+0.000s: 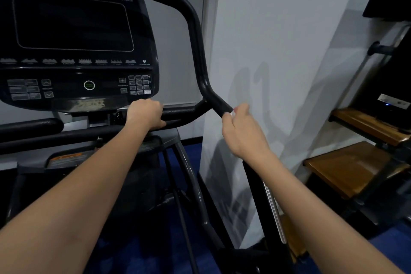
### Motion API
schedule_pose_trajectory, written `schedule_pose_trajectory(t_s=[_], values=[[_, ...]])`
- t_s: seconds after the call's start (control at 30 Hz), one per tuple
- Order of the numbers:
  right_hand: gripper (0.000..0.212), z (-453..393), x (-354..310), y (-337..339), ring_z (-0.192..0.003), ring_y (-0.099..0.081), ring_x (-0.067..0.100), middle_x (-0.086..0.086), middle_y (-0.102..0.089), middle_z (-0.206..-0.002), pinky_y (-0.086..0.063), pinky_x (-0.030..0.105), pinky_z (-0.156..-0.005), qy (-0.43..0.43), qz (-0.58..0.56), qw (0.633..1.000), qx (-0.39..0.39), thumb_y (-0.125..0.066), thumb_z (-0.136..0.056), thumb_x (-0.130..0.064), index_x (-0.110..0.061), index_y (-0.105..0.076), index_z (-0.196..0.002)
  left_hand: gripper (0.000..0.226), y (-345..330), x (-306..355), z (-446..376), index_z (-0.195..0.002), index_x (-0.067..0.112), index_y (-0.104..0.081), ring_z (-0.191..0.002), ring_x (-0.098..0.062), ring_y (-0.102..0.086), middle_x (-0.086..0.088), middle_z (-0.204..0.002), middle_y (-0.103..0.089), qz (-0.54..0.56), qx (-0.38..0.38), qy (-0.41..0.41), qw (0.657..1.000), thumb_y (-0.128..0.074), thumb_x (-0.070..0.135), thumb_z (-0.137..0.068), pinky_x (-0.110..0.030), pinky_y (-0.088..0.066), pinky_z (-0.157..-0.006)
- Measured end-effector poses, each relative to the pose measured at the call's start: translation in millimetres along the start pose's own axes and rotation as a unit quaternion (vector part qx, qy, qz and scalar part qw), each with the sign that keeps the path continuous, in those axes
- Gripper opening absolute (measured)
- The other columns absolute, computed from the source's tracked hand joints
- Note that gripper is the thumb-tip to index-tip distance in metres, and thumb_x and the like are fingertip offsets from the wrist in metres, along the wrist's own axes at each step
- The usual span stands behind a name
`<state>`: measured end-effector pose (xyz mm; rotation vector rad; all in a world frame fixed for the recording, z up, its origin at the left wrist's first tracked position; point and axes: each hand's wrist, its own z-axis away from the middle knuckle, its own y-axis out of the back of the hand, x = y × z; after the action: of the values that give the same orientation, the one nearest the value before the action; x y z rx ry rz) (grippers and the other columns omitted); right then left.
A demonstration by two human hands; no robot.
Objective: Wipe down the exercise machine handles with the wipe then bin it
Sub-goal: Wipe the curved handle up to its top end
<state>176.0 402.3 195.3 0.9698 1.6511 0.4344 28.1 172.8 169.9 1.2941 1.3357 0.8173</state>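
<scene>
Wipe barely visible, a white scrap pinched in right hand at lower end of handle. Handle axis running up and left from there. Left hand curled around crossbar, farther from handle end. Console behind.

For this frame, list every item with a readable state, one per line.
Left hand: grips the horizontal black padded handlebar.
Right hand: curled around the lower end of the curved black handle, a bit of white wipe showing.
Black console screen: dark.
Round green console button: unpressed.
</scene>
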Motion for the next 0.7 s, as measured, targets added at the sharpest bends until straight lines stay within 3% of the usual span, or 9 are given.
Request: schedule_pose_trajectory(t_s=[0.1, 0.2, 0.33, 0.43, 0.53, 0.6, 0.7], values=[[0.024, 26.6, 18.9, -0.8, -0.117, -0.051, 0.028, 0.007, -0.056, -0.125, -0.039, 0.033, -0.092, 0.036, -0.017, 0.999, 0.024, -0.035, -0.104, -0.02, -0.011, -0.046, -0.124, 0.033, -0.8, 0.0, -0.3, -0.105, 0.016, -0.068, -0.077, -0.026, -0.055, -0.001, -0.084, -0.057, -0.002, 0.007, -0.001, 1.0, -0.068, 0.045, -0.089, -0.033, -0.043, -0.067], [0.041, 35.1, 29.5, -5.2, -0.127, -0.047, 0.028, 0.01, -0.048, -0.142, -0.04, 0.035, -0.102, 0.05, 0.028, 0.998, 0.024, -0.041, -0.105, -0.018, -0.009, -0.036, -0.146, 0.032, -2.6, -0.8, -2.1, -0.104, 0.017, -0.068, -0.076, -0.026, -0.057, 0.0, -0.083, -0.058, -0.002, 0.007, -0.001, 1.0, -0.068, 0.045, -0.088, -0.033, -0.043, -0.067], [0.033, -1.9, 10.5, -6.5, -0.103, -0.054, 0.033, 0.016, -0.058, -0.119, -0.039, 0.037, -0.081, 0.024, 0.084, 0.996, 0.008, -0.041, -0.107, -0.026, -0.005, -0.044, -0.132, 0.032, -3.7, -0.3, -3.3, -0.105, 0.017, -0.068, -0.076, -0.025, -0.058, 0.0, -0.083, -0.058, -0.004, 0.01, -0.001, 1.0, -0.068, 0.045, -0.088, -0.033, -0.044, -0.066], [0.037, -50.1, -7.4, 0.0, -0.088, -0.051, 0.031, 0.014, -0.057, -0.099, -0.038, 0.035, -0.074, -0.06, 0.094, 0.991, -0.078, -0.034, -0.107, -0.034, -0.003, -0.051, -0.117, 0.031, -3.6, -0.8, -3.2, -0.105, 0.018, -0.068, -0.077, -0.026, -0.057, 0.0, -0.084, -0.059, -0.002, 0.01, -0.001, 1.0, -0.068, 0.045, -0.088, -0.034, -0.044, -0.067], [0.049, -68.2, -9.2, 1.9, -0.068, -0.058, 0.029, 0.01, -0.068, -0.068, -0.046, 0.032, -0.068, -0.105, 0.057, 0.98, -0.161, -0.026, -0.104, -0.038, -0.006, -0.058, -0.086, 0.032, -3.6, -1.2, -3.5, -0.105, 0.019, -0.069, -0.077, -0.025, -0.057, 0.0, -0.085, -0.059, 0.001, 0.005, 0.0, 1.0, -0.068, 0.045, -0.087, -0.034, -0.045, -0.067], [0.057, -56.5, -2.0, 7.6, -0.062, -0.059, 0.028, 0.008, -0.067, -0.059, -0.05, 0.033, -0.07, -0.115, 0.009, 0.979, -0.167, -0.026, -0.104, -0.045, -0.006, -0.062, -0.081, 0.031, -3.8, -1.2, -3.3, -0.104, 0.018, -0.069, -0.076, -0.025, -0.057, 0.0, -0.084, -0.06, 0.002, 0.005, 0.0, 1.0, -0.068, 0.044, -0.087, -0.034, -0.044, -0.066], [0.066, -25.3, 25.0, 18.4, -0.066, -0.067, 0.027, 0.015, -0.072, -0.072, -0.055, 0.039, -0.077, -0.149, -0.214, 0.946, -0.192, -0.039, -0.101, -0.061, -0.004, -0.071, -0.089, 0.031, -3.7, -1.2, -3.4, -0.103, 0.018, -0.068, -0.075, -0.025, -0.059, 0.0, -0.084, -0.061, 0.002, 0.005, 0.001, 1.0, -0.068, 0.044, -0.087, -0.034, -0.045, -0.065]])
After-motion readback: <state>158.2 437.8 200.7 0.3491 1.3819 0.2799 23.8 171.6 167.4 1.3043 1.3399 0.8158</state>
